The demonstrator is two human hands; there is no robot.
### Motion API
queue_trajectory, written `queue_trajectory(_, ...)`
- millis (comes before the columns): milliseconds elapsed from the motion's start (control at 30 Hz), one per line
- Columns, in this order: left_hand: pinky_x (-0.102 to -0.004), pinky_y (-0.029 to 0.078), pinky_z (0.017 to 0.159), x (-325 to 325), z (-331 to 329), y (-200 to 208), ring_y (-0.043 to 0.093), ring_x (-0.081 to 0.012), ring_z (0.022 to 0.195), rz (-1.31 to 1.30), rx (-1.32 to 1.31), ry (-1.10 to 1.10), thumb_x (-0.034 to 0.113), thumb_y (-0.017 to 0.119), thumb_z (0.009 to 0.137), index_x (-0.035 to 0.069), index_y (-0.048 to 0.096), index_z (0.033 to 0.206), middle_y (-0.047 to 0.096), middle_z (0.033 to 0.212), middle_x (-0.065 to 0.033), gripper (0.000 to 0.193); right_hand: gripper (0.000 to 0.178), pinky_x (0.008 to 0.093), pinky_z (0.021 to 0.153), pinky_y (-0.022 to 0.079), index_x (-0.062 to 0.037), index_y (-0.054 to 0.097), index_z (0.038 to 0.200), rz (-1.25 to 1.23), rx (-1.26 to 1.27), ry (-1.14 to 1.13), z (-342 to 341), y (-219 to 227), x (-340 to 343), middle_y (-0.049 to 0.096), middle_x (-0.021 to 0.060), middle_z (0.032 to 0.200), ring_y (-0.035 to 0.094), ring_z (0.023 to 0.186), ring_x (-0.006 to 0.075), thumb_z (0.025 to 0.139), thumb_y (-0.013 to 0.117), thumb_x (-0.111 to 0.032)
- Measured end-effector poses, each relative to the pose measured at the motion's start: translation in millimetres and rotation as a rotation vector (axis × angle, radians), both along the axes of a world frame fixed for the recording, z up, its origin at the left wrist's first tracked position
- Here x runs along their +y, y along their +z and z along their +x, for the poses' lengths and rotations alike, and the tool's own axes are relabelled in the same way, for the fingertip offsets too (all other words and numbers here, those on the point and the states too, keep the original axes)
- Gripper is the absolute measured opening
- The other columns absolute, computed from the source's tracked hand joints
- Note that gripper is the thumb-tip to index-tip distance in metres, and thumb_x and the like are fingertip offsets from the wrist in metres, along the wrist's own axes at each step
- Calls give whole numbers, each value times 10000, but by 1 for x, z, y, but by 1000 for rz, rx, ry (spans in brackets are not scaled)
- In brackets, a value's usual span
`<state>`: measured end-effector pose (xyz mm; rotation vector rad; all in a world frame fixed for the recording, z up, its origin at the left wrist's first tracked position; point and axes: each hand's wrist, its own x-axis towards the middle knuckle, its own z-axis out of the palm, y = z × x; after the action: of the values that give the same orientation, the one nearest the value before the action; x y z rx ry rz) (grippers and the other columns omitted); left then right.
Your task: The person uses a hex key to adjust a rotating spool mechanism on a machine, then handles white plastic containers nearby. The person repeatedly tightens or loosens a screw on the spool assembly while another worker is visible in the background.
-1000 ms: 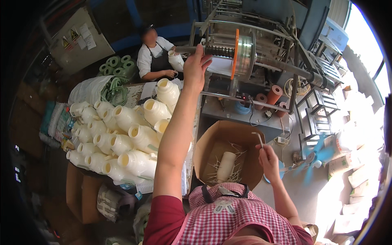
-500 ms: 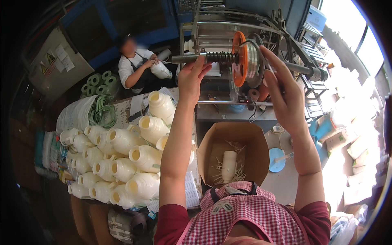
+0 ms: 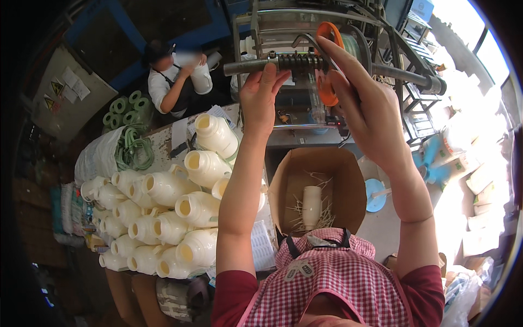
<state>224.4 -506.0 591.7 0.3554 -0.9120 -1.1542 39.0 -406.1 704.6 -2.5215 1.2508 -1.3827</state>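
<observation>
My left hand point(image 3: 260, 103) grips the collar of a grey metal shaft point(image 3: 242, 67), thumb at the front. A small screw head point(image 3: 272, 54) stands up from that collar. Right of it, a dark coil spring point(image 3: 298, 62) surrounds the shaft. Held in my right hand point(image 3: 373, 114) is a bent metal rod, apparently a hex key point(image 3: 316, 44); its short hooked end hangs above the spring, apart from the screw. Fingers and thumb partly hide its lower length. Behind my right fingers, an orange wheel point(image 3: 330, 32) sits against a roll of pale tape point(image 3: 351, 46), partly covered.
Many cream jug bodies point(image 3: 163, 188) crowd the table at left. Below the shaft, an open cardboard box point(image 3: 348, 191) holds a cream bottle-shaped piece point(image 3: 312, 207) and pale strips. Across the table, a co-worker point(image 3: 169, 82) handles a white jug. Metal machine rails point(image 3: 321, 12) run behind the shaft.
My right hand has carried the hex key left, from beside the orange wheel to over the spring. The left hand stays on the collar. The co-worker has raised the white jug; my view has shifted slightly.
</observation>
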Motion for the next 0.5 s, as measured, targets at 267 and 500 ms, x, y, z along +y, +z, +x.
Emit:
queue_trajectory(267,-384,544,1036,-2,-1,-1,678,-199,1055,-34,-23,7,302,735,975,-20,665,1184,693,1123,-87,390,458,416,552,423,-160,531,1479,-34,123,-73,30,-6,-21,539,172,614,540,545,356,1023,553,-122)
queue_trajectory(500,-417,526,1070,-4,1,-4,685,-221,1061,-54,-32,29,309,704,995,-16,660,1148,691,1108,-91,362,444,456,561,432,-165,537,1467,-27,195,-180,44,-7,-22,581,187,643,603,588,372,1025,556,-129)
